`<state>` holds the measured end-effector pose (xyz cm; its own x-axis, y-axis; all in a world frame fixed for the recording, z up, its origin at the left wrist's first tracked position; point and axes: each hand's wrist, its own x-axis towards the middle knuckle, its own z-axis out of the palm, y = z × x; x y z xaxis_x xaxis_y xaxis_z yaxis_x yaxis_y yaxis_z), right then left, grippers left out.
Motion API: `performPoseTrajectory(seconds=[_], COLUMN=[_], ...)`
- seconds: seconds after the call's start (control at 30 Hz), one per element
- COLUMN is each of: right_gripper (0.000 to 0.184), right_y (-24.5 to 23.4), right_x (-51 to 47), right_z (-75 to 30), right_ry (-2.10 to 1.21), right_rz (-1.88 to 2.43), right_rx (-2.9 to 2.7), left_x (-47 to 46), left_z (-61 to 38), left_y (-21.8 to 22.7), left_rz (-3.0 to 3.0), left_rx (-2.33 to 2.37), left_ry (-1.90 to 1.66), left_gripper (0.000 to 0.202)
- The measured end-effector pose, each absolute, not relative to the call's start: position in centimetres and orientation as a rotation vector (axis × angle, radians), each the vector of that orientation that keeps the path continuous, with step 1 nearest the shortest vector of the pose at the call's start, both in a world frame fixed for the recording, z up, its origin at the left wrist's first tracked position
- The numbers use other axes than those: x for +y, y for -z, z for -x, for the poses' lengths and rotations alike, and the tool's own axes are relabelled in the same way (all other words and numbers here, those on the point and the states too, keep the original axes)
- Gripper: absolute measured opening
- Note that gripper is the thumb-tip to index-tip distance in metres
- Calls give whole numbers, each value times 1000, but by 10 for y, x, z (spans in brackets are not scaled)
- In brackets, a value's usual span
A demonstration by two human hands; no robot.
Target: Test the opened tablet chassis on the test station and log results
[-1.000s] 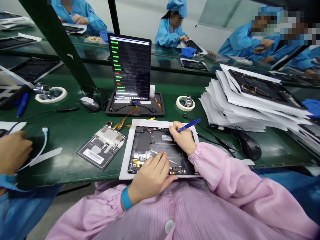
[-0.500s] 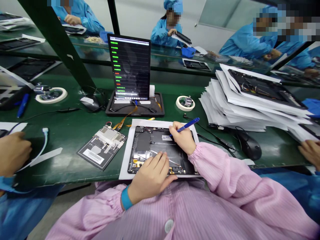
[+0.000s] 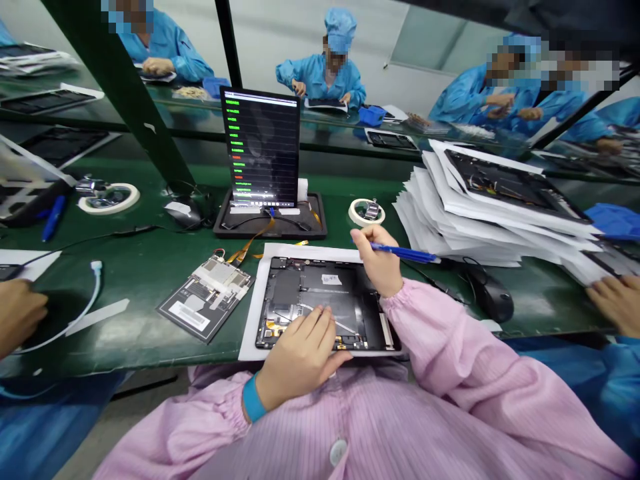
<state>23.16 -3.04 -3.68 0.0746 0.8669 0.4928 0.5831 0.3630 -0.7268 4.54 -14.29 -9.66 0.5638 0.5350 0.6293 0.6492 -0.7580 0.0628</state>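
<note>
An opened black tablet chassis (image 3: 320, 293) lies on a white sheet (image 3: 255, 313) at the near edge of the green bench. My left hand (image 3: 300, 357) rests flat on its lower part, fingers stretched out. My right hand (image 3: 377, 260) is lifted off the chassis at its upper right corner and is closed on a blue pen (image 3: 407, 254), which points to the right. A small white label (image 3: 331, 279) sits on the chassis near its top. Pink sleeves cover both my arms.
A lit tablet (image 3: 261, 147) stands in a black tray (image 3: 270, 223). A circuit board (image 3: 205, 297) lies to the left. Two tape rolls (image 3: 367, 211) (image 3: 107, 198), two mice (image 3: 487, 293) (image 3: 183, 210), a tall stack of sheets (image 3: 480, 213). Co-workers' hands at left (image 3: 17, 313) and right (image 3: 617, 300).
My right hand lifted the pen off the label and swung it to point right. My left hand stayed put. The camera tilted slightly.
</note>
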Motion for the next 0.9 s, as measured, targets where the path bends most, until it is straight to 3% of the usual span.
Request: performPoseTrajectory(seconds=[0.1, 0.27, 0.37, 0.5, 0.6, 0.73, 0.9], right_gripper=[15, 23, 27, 45, 32, 14, 14], right_y=[19, 25, 36, 31, 9, -16, 11], right_x=[0, 58, 77, 70, 35, -40, -115], right_z=[-241, -245, -241, -238, -246, -274, -314], right_ry=[-103, 318, 328, 331, 238, -160, -526], right_rz=[1383, 1626, 1656, 1634, 1602, 1652, 1892], right_rx=[-1922, -2381, -2460, -2451, -2412, -2381, -2122], left_x=[-144, -144, -144, -143, -143, -146, -150], left_z=[-46, -45, -45, -45, -47, -41, -3], left_y=[97, 98, 98, 99, 99, 92, 70], left_rz=[2624, 2633, 2637, 2630, 2626, 2602, 2313], left_rx=[-1002, -1023, -1023, -1030, -1015, -992, -1481], left_ry=[970, 986, 993, 1005, 1021, 1262, 1430], left_gripper=[46, 46, 46, 47, 46, 33, 12])
